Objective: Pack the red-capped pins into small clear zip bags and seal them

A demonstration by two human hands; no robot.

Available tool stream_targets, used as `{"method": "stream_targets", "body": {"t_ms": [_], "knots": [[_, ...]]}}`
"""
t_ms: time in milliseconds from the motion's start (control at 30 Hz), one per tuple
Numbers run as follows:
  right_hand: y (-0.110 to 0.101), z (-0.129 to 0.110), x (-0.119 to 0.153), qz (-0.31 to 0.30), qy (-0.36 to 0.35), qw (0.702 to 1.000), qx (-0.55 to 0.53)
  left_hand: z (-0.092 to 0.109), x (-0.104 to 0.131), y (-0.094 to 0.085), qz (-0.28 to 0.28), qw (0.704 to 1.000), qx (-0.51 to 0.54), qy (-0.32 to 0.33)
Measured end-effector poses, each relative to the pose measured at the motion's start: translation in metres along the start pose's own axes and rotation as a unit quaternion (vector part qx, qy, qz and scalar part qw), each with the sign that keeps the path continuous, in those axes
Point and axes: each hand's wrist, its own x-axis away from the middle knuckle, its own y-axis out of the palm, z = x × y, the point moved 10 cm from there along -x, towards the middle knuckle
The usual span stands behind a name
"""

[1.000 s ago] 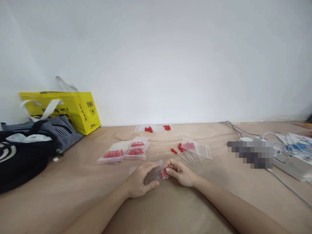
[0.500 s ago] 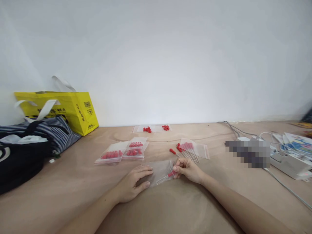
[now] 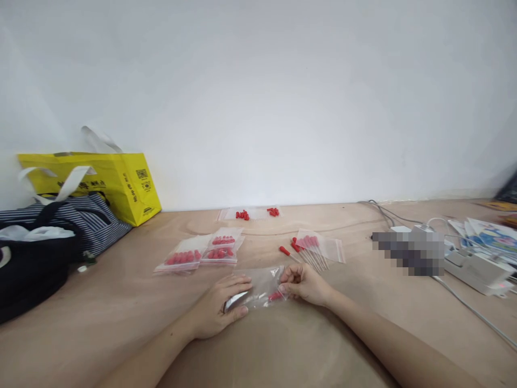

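Observation:
A clear zip-lock bag lies on the table between my hands, with a red-bulbed dropper inside near its right end. My left hand holds the bag's left end, fingers across the top and thumb along the near edge. At the right end, the curled fingers of my right hand grip the bag's edge beside the red bulb. Behind that hand several loose droppers lie fanned out, partly under another clear bag. Filled bags of droppers rest behind my left hand.
Against the wall lies a further bag with red-bulbed droppers. A yellow shopping bag, a striped bag and a black bag stand at left. Power strip, cables and printed papers are at right.
The dropper's red bulb has shifted left, farther into the bag. My right hand has moved slightly left, and the bag's left end has lifted beneath my left fingers.

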Motion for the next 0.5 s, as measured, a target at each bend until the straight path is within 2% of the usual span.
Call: {"method": "stream_targets", "body": {"t_ms": [133,167,233,300,367,433,500], "knots": [[0.002,0.000,0.000,-0.001,-0.002,0.997,0.081,-0.002,0.000,0.001,-0.004,1.000,-0.004,0.001],[-0.002,-0.002,0.000,0.014,-0.008,0.994,0.106,-0.002,-0.001,0.001,-0.004,1.000,-0.004,0.002],[-0.021,-0.014,0.002,0.095,-0.043,0.976,0.192,-0.002,-0.001,0.000,-0.003,1.000,-0.004,0.000],[-0.040,-0.035,0.007,0.197,-0.089,0.926,0.308,-0.002,-0.002,-0.001,-0.005,1.000,-0.004,-0.003],[-0.046,-0.050,0.006,0.247,-0.098,0.869,0.417,-0.002,-0.002,-0.001,-0.006,1.000,-0.006,-0.007],[-0.044,-0.052,-0.005,0.240,-0.057,0.827,0.505,-0.003,-0.002,-0.001,-0.006,1.000,-0.007,-0.006],[-0.041,-0.048,-0.020,0.217,-0.006,0.801,0.558,-0.003,-0.002,0.000,-0.003,1.000,-0.004,-0.004]]}}
